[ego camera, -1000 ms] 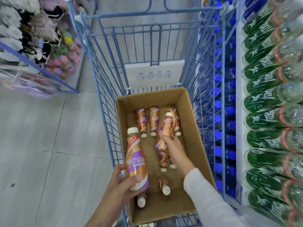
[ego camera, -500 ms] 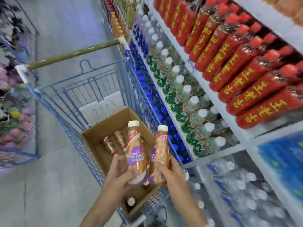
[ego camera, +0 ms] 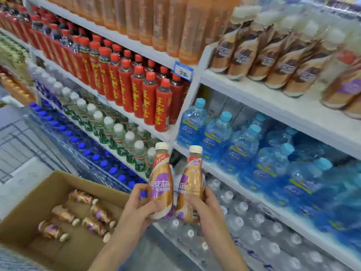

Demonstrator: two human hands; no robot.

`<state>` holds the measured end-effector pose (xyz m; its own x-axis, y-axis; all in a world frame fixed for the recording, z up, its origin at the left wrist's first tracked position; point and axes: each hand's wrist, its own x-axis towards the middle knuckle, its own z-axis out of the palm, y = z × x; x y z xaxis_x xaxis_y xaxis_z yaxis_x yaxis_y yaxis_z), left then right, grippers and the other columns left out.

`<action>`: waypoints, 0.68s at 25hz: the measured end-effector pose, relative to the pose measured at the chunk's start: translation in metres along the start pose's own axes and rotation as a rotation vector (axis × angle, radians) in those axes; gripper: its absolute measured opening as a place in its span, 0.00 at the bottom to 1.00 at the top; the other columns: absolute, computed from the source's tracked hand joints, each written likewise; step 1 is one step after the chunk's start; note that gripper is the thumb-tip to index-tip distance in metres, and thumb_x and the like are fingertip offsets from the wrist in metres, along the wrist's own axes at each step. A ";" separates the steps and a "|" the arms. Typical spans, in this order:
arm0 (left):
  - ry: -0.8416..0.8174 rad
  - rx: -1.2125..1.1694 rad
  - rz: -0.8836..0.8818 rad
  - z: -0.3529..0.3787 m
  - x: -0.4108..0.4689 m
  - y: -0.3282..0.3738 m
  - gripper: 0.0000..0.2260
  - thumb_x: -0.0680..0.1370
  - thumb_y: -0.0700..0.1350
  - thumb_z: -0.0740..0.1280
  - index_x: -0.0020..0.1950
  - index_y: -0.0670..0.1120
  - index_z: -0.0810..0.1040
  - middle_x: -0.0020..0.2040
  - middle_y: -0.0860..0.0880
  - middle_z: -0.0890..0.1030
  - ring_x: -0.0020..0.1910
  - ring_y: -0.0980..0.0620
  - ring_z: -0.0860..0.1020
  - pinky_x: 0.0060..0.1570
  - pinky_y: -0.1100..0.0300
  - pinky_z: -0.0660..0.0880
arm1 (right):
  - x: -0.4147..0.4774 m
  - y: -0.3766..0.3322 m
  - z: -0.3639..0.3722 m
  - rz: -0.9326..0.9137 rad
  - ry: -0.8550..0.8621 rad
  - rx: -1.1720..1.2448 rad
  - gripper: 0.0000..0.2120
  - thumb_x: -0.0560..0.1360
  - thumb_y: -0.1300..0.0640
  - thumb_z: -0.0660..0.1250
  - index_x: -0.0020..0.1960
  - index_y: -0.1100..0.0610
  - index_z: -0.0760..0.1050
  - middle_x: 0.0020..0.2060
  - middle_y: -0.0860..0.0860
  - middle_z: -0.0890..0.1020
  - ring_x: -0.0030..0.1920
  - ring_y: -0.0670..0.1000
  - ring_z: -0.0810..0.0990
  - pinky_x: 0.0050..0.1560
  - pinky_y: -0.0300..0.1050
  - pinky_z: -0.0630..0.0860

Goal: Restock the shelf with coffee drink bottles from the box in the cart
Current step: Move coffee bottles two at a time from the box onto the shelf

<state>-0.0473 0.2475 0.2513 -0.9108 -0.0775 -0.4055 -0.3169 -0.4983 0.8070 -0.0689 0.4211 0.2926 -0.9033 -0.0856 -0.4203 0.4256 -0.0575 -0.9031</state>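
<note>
Drink shelves (ego camera: pixel 277 100) fill the aisle. Left grip (ego camera: pixel 138 209) holds one Nescafe bottle (ego camera: pixel 161 179) upright; right grip (ego camera: pixel 208 211) holds a second bottle (ego camera: pixel 193 179).

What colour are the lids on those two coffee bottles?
Creamy white: left bottle's round plastic lid and right bottle's lid; head view.

Two upright coffee bottles (ego camera: pixel 161 184), loose bottles (ego camera: pixel 94 224) lying in cardboard box (ego camera: pixel 33 204)

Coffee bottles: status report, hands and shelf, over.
Left hand grips left bottle, right hand grips right bottle, both upright. Coffee row up right, not yet reached. Box holds more.
</note>
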 end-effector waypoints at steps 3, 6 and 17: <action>-0.086 0.036 -0.017 0.076 -0.007 -0.023 0.32 0.53 0.44 0.79 0.54 0.46 0.73 0.46 0.39 0.85 0.40 0.41 0.84 0.50 0.41 0.78 | -0.027 -0.012 -0.075 -0.059 0.072 0.034 0.13 0.77 0.59 0.70 0.60 0.48 0.77 0.48 0.49 0.87 0.43 0.49 0.87 0.37 0.39 0.80; -0.150 0.083 -0.031 0.149 -0.021 -0.048 0.32 0.52 0.44 0.78 0.54 0.47 0.73 0.43 0.41 0.86 0.37 0.41 0.84 0.39 0.45 0.81 | -0.056 -0.021 -0.145 -0.110 0.137 0.089 0.12 0.76 0.60 0.72 0.59 0.52 0.78 0.49 0.53 0.85 0.40 0.46 0.85 0.34 0.38 0.79; -0.469 0.155 -0.058 0.345 -0.037 -0.096 0.33 0.48 0.41 0.77 0.51 0.44 0.73 0.37 0.39 0.82 0.31 0.45 0.78 0.35 0.52 0.76 | -0.111 -0.061 -0.325 -0.294 0.410 0.257 0.12 0.76 0.64 0.70 0.58 0.55 0.77 0.39 0.48 0.87 0.36 0.47 0.85 0.34 0.42 0.81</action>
<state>-0.0739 0.5962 0.3368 -0.9002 0.3611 -0.2433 -0.3735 -0.3530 0.8579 -0.0115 0.7576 0.3653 -0.9108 0.3611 -0.2003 0.1056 -0.2651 -0.9584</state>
